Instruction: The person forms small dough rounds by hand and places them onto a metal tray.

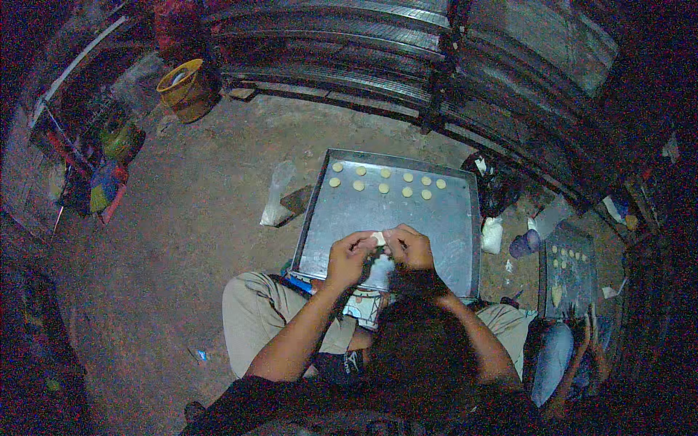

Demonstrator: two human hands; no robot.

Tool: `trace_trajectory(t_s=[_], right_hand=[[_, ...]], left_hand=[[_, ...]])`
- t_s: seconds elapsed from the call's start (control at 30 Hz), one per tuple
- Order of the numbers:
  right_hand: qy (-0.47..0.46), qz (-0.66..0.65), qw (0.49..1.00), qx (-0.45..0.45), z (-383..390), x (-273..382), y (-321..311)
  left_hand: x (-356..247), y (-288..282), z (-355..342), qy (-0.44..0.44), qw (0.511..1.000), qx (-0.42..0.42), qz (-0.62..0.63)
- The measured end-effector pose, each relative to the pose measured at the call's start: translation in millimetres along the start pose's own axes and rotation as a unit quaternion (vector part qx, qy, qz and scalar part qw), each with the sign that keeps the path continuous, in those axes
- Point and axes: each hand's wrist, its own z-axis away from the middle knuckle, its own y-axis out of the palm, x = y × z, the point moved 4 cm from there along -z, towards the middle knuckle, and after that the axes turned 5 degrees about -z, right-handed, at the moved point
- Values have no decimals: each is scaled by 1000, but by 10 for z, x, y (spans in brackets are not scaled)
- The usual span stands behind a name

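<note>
My left hand (pixel 347 256) and my right hand (pixel 411 249) meet over the near part of a large metal baking tray (pixel 436 225). Between their fingertips they pinch a small pale piece of dough (pixel 379 238), partly covered by the fingers. Both hands are closed on it. Small round dough discs (pixel 384 188) lie in two rows along the tray's far side. Just below my hands shows a white patch (pixel 379 272); whether it is flour or a bag I cannot tell.
A clear bag with white powder (pixel 275 212) stands left of the tray, another white bag (pixel 492 235) right of it. Another person's hands (pixel 592 330) are near a second tray (pixel 569 291) at right. A yellow bucket (pixel 187 94) and metal racks (pixel 327 54) stand behind.
</note>
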Motion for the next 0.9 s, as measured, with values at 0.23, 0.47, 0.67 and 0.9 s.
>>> trace_trajectory(t_s=[0.23,0.47,0.67,0.9], right_hand=[[196,-274,937,87,41,-50,62],[152,-254,943,152,105,234,61],[73,-176,976,105,140,187,63],[68,-264,945,179,109,62,125]], left_hand=[[-161,-82,-7,171,981,-57,-75],[-221,88,93,165,985,36,-36],[-116,179,134,33,996,56,63],[111,140,-28,-57,917,44,392]])
